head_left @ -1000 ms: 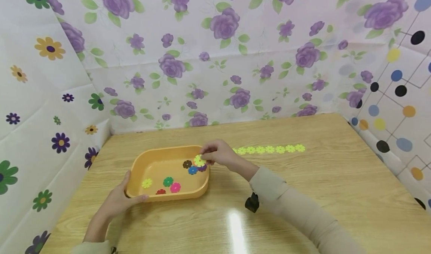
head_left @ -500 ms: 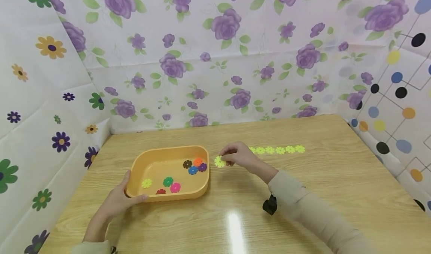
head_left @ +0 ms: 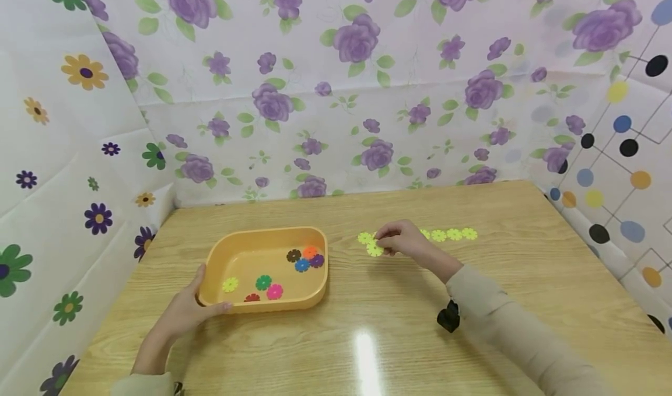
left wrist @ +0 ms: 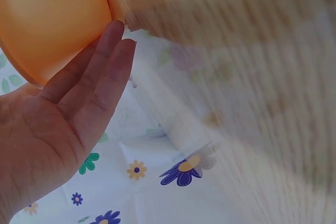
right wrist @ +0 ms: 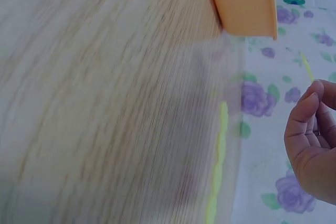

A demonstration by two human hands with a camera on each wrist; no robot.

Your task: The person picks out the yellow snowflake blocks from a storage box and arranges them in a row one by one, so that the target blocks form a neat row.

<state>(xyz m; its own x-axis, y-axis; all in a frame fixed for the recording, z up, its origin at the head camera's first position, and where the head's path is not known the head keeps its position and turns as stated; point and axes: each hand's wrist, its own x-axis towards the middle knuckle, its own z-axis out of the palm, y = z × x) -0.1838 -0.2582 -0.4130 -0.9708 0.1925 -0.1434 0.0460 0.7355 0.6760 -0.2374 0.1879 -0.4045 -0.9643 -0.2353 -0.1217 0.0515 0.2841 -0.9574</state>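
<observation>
My right hand (head_left: 412, 243) pinches a yellow flower-shaped plastic disc (head_left: 373, 249) between thumb and fingers. In the right wrist view this disc (right wrist: 307, 66) shows edge-on, above the table. Behind the hand runs a line of matching yellow discs (head_left: 454, 234), its middle covered by the hand. My left hand (head_left: 179, 315) holds the left front corner of an orange plastic tub (head_left: 262, 307), thumb over the near rim. In the left wrist view the left fingers (left wrist: 100, 82) lie along the tub's outer wall (left wrist: 58, 14).
Inside the tub lie several loose flower discs, among them a yellow disc (head_left: 230, 284), a green disc (head_left: 263, 282), a pink disc (head_left: 275, 291) and a blue disc (head_left: 301, 265). Patterned sheets (head_left: 315, 122) enclose the wooden table (head_left: 294, 355) at the back and sides.
My right hand has carried the yellow disc from above the tub rightward to the left part of the yellow line. The left hand and the tub have stayed in place.
</observation>
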